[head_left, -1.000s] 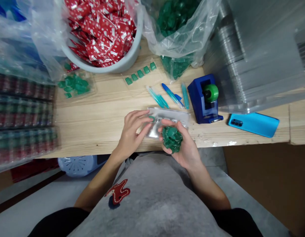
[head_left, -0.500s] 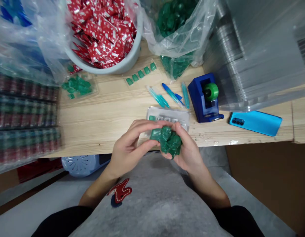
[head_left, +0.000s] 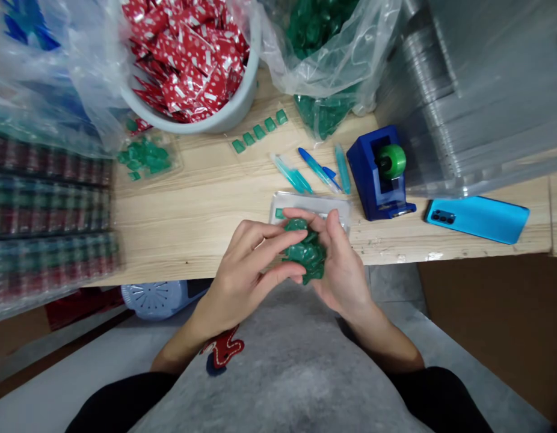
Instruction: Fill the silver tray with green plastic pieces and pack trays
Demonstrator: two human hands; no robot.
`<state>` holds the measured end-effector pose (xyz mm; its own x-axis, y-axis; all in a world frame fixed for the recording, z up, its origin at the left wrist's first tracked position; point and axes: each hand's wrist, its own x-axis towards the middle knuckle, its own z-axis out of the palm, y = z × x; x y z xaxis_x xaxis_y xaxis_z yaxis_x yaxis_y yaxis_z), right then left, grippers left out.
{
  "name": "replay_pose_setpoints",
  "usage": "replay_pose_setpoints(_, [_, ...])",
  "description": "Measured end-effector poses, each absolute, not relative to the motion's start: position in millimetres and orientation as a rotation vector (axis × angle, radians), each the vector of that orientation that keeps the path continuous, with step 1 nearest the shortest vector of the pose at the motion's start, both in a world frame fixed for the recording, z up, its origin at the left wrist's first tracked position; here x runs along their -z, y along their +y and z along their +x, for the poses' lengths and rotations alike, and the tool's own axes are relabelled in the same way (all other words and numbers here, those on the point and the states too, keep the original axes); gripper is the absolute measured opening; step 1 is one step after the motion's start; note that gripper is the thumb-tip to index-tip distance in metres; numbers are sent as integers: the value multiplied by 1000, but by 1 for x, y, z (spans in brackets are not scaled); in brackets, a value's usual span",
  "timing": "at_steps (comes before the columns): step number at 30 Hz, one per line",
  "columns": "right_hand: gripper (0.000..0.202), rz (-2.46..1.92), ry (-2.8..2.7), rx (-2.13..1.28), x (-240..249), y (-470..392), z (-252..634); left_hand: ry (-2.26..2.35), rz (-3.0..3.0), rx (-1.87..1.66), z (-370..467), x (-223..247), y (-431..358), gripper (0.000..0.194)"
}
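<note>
at the pale wooden desk [head_left: 201, 222], the right grip [head_left: 344, 273] cups green pieces [head_left: 311, 257], and the left grip [head_left: 243, 269], a second ago at the clear tray [head_left: 312, 199] just beyond, now sets parted thumb and forefinger on them, whether holding one i cannot tell.

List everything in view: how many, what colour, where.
Table: one, pale wood, middle
Bucket: one, pale grey, upper left
Red packets: many, red, in bucket
Green-filled bag: one, clear, top centre
Blue-filled bag: one, clear, top left
Packages: uncounted, red and green, left
Green pile: uncounted, green, left
Green row: five pieces, green, beside bucket
Pens: three or more, blue, centre
Tape dispenser: one, blue, beside pens
Phone: one, blue, right
Stacked containers: uncounted, clear, upper right
Tray: one, clear, centre, partly hidden
Vented item: one, light blue, below table
Green handful: uncounted, green, front centre
Shirt: one, grey, bottom
Left hand: one, touching handful
Right hand: one, holding it
</note>
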<state>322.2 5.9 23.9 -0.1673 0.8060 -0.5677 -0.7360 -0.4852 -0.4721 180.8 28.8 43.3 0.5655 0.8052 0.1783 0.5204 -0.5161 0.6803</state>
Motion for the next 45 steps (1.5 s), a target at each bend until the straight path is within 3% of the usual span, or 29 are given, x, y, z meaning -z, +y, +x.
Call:
replay_pose_setpoints(6, [46, -957, -102, -1856, -26, 8, 320, 1057, 2199, -624, 178, -47, 27, 41])
replay_pose_setpoints(12, [37, -965, -94, -1930, -15, 10, 327, 1024, 1827, -839, 170, -29, 33, 25])
replay_pose_setpoints(20, [28, -1103, 40, -1924, 4, 9, 336, 1987, 1457, -1298, 51, 65, 142, 21])
replay_pose_setpoints(26, [28, -1123, 70, -1900, 1, 7, 334, 2215, 1396, -1276, 0, 73, 196, 27])
replay_pose_setpoints(32, [27, -1090, 49, -1917, 3, 8, 332, 2268, 1326, -1281, 7, 71, 176, 26])
replay_pose_setpoints(35, [30, -1056, 83, -1938, -1, 12, 328, 2152, 1416, -1259, 46, 55, 135, 24])
replay_pose_setpoints(39, [41, -971, 77, -1974, -9, 15, 319, 1371, 1997, -894, 119, 0, 69, 15])
replay_pose_setpoints(45, [45, -952, -61, -1891, -20, 11, 309, 914, 2373, -525, 174, -54, 36, 28])
